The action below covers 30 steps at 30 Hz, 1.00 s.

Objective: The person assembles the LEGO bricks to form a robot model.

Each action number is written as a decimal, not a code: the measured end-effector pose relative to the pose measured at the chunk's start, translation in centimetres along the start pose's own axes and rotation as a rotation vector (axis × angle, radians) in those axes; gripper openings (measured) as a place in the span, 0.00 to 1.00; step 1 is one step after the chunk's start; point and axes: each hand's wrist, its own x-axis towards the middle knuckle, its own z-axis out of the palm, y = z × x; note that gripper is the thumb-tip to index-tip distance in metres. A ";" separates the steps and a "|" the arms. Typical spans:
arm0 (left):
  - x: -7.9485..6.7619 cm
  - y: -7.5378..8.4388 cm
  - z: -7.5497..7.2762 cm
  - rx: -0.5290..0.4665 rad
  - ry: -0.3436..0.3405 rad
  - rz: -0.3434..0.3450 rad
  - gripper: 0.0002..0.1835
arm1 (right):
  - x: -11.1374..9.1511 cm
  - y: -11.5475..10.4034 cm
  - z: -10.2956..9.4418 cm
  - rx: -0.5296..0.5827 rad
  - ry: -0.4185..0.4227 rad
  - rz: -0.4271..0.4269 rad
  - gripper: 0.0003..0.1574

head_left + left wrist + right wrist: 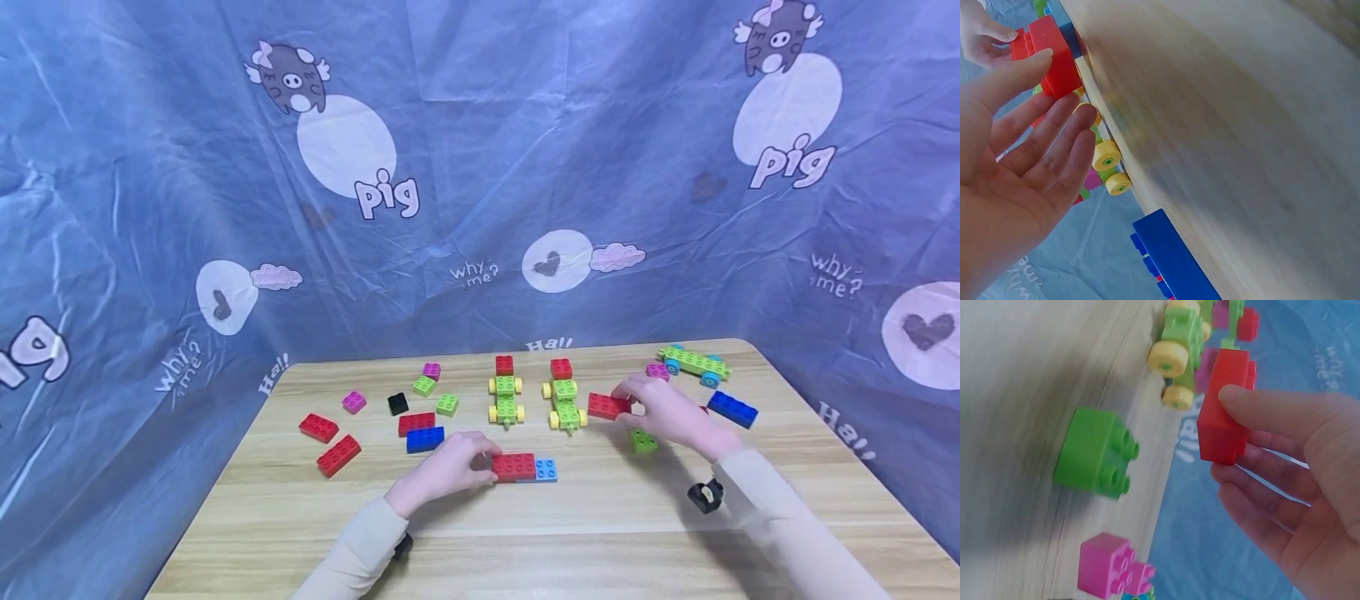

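Observation:
At the front middle of the table, my left hand (pixel 452 463) pinches the left end of a long red brick (pixel 513 467). This brick lies over a light blue brick (pixel 546 471), whose right end sticks out. In the left wrist view the thumb rests on the red brick (pixel 1054 56), fingers on its other side. My right hand (pixel 663 410) holds another red brick (pixel 607 406) between thumb and fingers; the right wrist view shows that red brick (pixel 1225 406) raised off the table. Below this hand lies a lime green brick (pixel 643 441).
Two lime wheeled bases with yellow wheels (pixel 507 402) (pixel 566 405) stand at the middle. A longer base with blue wheels (pixel 693 364) stands back right, near a dark blue brick (pixel 732 409). Several loose bricks, including a black brick (pixel 397 404) and blue brick (pixel 425 440), lie left.

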 end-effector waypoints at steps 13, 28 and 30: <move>-0.1 0.1 -0.1 0.002 0.010 0.004 0.19 | -0.6 -3.3 1.7 0.004 0.033 -0.167 0.16; -0.2 0.3 -0.1 -0.007 0.010 -0.007 0.19 | -1.1 -5.7 3.1 0.040 -0.057 -0.200 0.18; -0.1 0.3 -0.1 -0.008 0.013 -0.004 0.19 | -1.1 -6.1 3.3 0.042 -0.065 -0.203 0.18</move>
